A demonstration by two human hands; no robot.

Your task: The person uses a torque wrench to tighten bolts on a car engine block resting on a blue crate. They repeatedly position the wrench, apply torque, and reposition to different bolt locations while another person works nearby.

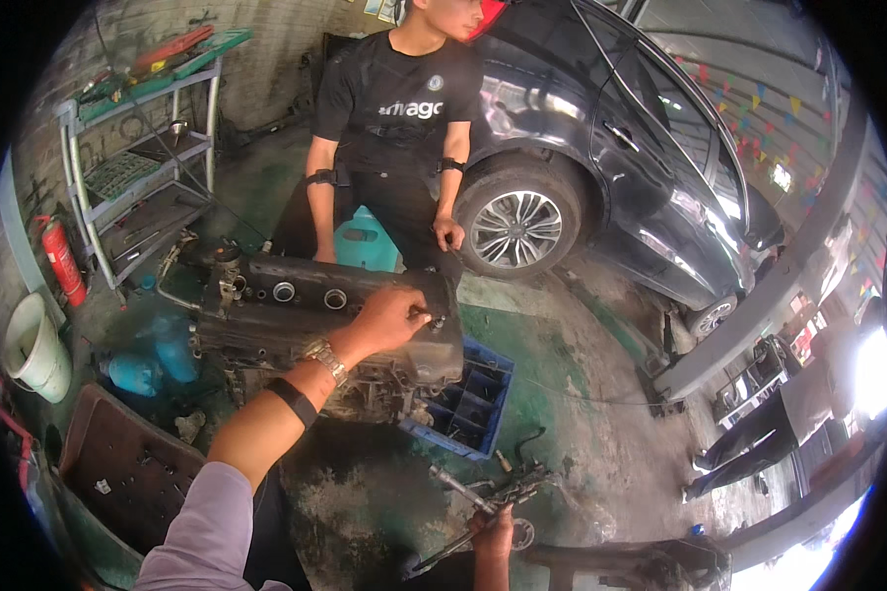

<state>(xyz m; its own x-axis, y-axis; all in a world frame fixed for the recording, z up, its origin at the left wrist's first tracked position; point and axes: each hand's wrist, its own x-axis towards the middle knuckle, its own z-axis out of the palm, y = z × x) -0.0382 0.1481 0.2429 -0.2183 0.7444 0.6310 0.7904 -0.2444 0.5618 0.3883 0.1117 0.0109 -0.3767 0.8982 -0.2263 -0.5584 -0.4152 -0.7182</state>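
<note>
My left hand [394,317] is at the right end of the dark engine valve cover [315,325], its fingers pinched at a small metal fitting [437,321]; what is between the fingertips is too small to make out. Low in the view, my right hand [493,534] is closed around a long metal tool [455,492]. Other metal parts lie behind and beside that hand, partly overlapping the tool. The engine has round openings [335,298] along its top.
A co-worker [384,118] is behind the engine, beside a black car [641,167]. A blue crate [493,404] stands right of the engine. At left are a tool cart [128,167], fire extinguisher [64,261], bucket [39,350] and brown tray [94,433]. Another person [769,443] is at right.
</note>
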